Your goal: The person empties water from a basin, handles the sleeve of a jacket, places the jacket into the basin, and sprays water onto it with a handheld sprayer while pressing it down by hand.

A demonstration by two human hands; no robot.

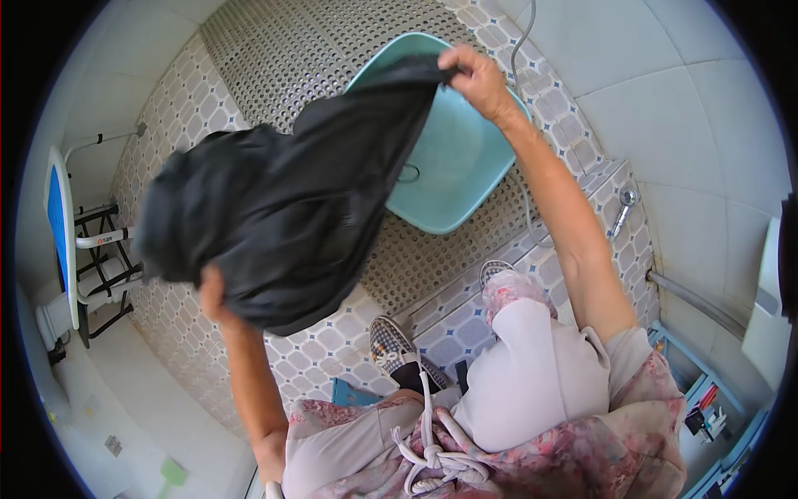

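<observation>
A black garment (283, 200), which may be a jacket or trousers, is stretched between my two hands over the tiled floor and the left part of a light teal basin (453, 150). Above the basin's far right rim, my right hand (478, 79) pinches one narrow end of it. My left hand (214, 293) grips the bunched lower left edge; its fingers are partly hidden behind the cloth. That left end is blurred by motion. Inside the basin, a small dark ring or loop (408, 173) shows beside the garment's edge.
Grey perforated mats (407, 266) lie under the basin. A shower head (628, 198) and its hose (525, 208) are on the right. At the left stands a folding frame with a blue-and-white panel (62, 224). A blue rack (706, 374) holds small items at lower right.
</observation>
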